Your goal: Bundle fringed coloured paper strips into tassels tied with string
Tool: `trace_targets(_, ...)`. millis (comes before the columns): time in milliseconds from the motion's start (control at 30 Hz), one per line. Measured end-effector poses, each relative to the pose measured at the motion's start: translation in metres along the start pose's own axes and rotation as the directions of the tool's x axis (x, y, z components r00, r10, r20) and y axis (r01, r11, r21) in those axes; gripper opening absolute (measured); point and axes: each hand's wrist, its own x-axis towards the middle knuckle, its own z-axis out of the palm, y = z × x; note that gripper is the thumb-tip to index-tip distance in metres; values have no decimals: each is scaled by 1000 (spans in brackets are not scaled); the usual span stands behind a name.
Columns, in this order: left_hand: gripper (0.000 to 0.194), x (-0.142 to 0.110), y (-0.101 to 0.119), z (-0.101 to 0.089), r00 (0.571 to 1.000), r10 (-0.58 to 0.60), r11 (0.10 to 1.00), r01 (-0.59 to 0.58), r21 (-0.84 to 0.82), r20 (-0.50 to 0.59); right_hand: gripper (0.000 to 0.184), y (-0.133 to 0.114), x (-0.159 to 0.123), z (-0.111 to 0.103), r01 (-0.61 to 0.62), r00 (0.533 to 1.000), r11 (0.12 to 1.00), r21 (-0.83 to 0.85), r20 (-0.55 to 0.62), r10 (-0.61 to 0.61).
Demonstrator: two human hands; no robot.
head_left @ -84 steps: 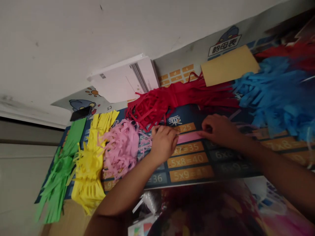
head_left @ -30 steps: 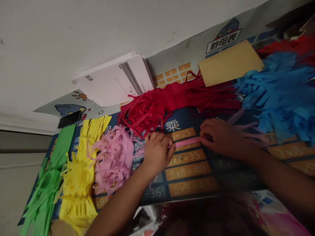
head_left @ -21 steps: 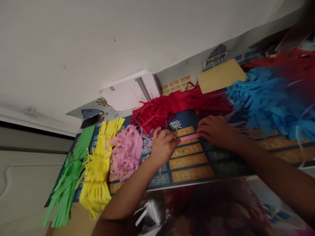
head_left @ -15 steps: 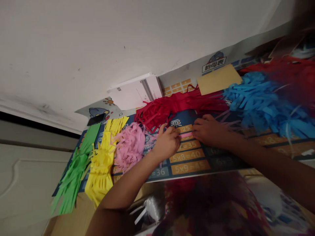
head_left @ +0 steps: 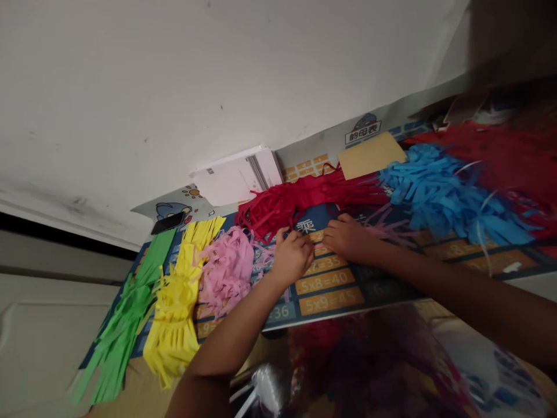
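Note:
A narrow pink paper strip runs between my two hands, close to the mat. My left hand has its fingers curled down on the strip's left part. On the right part, my right hand is closed with fingers bent. Loose pink fringe spreads out beyond my right hand, and more thin fringe shows left of my left hand. A fuller pink fringed paper bundle lies at the left. Just behind my hands is a dark red fringed bundle.
A yellow fringed bundle and a green one lie at the left, near a black phone. Blue fringe and red fringe lie at the right. White papers and a tan card rest by the wall.
My hands have come slightly closer together, so less of the pink strip shows between them. The camera view has shifted a little.

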Motion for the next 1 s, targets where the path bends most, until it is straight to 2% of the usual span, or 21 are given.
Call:
trace_targets(100,22,-5,-1,1,999,-33,999,32,-25,-12,25,6,-12,5,-35,999,999,32,11,35)
trace_targets(233,17,-10,-9,3,992,-127,985,128,-115,13,24,28,-33,13,-180,982,963,203,-17,187)
trace_targets(300,13,-11,-14,4,978,-202,959,208,-193,50,27,38,-38,17,-236,969,926,296,4,246)
trace_targets(433,11,-8,-17,4,942,-299,898,331,-291,150,28,44,-37,22,-283,958,873,397,65,281)
trace_targets(533,13,-3,-13,3,928,-320,906,358,-224,190,25,40,-32,22,-357,934,867,348,99,344)
trace_targets(633,16,1,-8,3,941,-282,947,305,-106,184,20,34,-29,17,-415,910,870,267,131,394)
trace_targets(700,18,0,-7,4,973,-182,977,195,-82,144,17,28,-28,11,-374,927,903,211,120,356)
trace_targets(767,21,-1,-7,6,994,-51,993,61,-103,97,19,21,-27,4,-256,966,956,144,80,246)
trace_targets(833,20,-3,-7,7,996,33,991,-22,-131,80,24,13,-25,-3,-130,991,989,75,36,127)
trace_targets(933,19,-3,-8,7,996,41,989,-29,-144,80,22,2,-17,-10,-17,1000,1000,2,9,17)
trace_targets(1000,19,-2,-6,6,996,50,991,-40,-127,78,21,-2,-9,-12,39,998,999,-37,52,-37)
